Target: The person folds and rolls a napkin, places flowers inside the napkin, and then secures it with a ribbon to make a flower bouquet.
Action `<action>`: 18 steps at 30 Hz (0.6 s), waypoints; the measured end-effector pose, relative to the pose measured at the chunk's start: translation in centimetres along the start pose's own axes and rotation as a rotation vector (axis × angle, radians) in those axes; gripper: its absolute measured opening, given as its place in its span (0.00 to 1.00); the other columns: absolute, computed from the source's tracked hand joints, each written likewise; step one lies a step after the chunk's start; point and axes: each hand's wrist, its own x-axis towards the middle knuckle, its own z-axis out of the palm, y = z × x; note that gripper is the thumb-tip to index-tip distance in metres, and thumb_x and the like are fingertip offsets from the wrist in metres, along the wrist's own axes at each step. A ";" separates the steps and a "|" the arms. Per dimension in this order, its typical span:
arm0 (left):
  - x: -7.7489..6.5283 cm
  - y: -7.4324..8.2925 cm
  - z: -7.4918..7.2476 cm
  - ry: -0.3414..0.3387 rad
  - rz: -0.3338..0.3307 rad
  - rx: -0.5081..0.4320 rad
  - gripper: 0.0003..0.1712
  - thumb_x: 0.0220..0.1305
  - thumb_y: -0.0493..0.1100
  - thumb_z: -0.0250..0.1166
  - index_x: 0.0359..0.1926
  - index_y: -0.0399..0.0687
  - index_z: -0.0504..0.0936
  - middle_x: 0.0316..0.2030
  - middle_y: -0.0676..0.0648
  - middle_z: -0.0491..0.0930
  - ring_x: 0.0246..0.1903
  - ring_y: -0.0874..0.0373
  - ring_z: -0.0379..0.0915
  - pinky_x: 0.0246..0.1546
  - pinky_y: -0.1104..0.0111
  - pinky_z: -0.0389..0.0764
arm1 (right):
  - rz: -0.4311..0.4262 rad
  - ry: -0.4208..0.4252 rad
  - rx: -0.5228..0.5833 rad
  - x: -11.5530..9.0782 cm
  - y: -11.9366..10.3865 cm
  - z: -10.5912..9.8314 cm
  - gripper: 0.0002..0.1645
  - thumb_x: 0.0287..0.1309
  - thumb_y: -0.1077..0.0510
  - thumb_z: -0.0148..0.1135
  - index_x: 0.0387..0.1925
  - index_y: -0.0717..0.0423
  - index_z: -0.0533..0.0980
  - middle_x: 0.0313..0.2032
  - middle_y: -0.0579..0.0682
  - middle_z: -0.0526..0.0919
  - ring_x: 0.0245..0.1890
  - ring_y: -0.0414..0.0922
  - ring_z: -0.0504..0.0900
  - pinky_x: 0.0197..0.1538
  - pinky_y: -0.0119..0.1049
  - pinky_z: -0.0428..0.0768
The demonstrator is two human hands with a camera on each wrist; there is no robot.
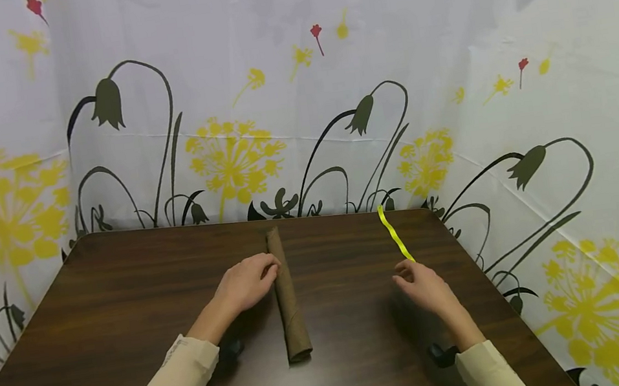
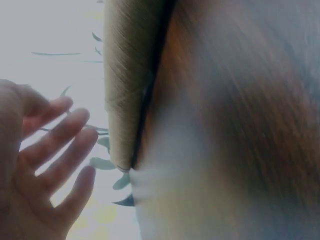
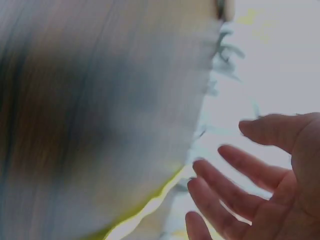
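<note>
A brown cardboard tube (image 1: 292, 312) lies lengthwise on the dark wooden table, its open end toward me. My left hand (image 1: 246, 282) hovers at the tube's left side near its far half. In the left wrist view the fingers (image 2: 65, 135) are loosely bent and stand apart from the tube (image 2: 127, 75). To the right, a bright yellow ribbon (image 1: 394, 234) runs from the table's far edge toward me. My right hand (image 1: 426, 287) is just in front of its near end, which the hand partly hides. Spread, relaxed fingers (image 3: 225, 200) hold nothing in the right wrist view.
The wooden table (image 1: 141, 293) ends at a far edge against a white curtain (image 1: 275, 21) printed with yellow and dark flowers. Its right edge slants down toward me. Black straps or mounts (image 1: 442, 355) sit under both wrists.
</note>
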 end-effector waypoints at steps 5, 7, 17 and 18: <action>-1.3 0.9 0.1 -0.101 0.109 -0.019 0.15 0.80 0.49 0.64 0.60 0.52 0.85 0.55 0.48 0.83 0.49 0.53 0.81 0.49 0.53 0.84 | 0.156 -0.017 -0.147 0.3 3.5 -1.5 0.33 0.78 0.47 0.57 0.72 0.66 0.72 0.67 0.71 0.76 0.67 0.71 0.75 0.60 0.73 0.76; -1.8 1.3 0.3 -0.140 0.136 0.002 0.21 0.80 0.54 0.64 0.65 0.51 0.82 0.63 0.44 0.78 0.59 0.47 0.78 0.57 0.48 0.82 | 0.202 -0.055 -0.181 0.2 4.5 -1.7 0.35 0.79 0.47 0.56 0.73 0.69 0.70 0.67 0.73 0.75 0.66 0.73 0.75 0.58 0.73 0.77; -3.4 2.6 0.7 -0.249 0.199 0.071 0.37 0.75 0.62 0.68 0.76 0.52 0.74 0.80 0.36 0.60 0.78 0.35 0.60 0.71 0.36 0.70 | 0.234 -0.108 -0.190 0.3 4.9 -1.8 0.18 0.76 0.53 0.54 0.43 0.65 0.79 0.38 0.61 0.82 0.33 0.55 0.79 0.37 0.53 0.77; -3.5 2.7 0.8 -0.255 0.197 0.074 0.36 0.75 0.62 0.68 0.75 0.51 0.75 0.80 0.37 0.60 0.78 0.35 0.60 0.70 0.36 0.70 | 0.242 -0.112 -0.194 0.4 4.8 -1.7 0.16 0.75 0.53 0.55 0.41 0.64 0.78 0.37 0.61 0.82 0.33 0.56 0.79 0.37 0.54 0.77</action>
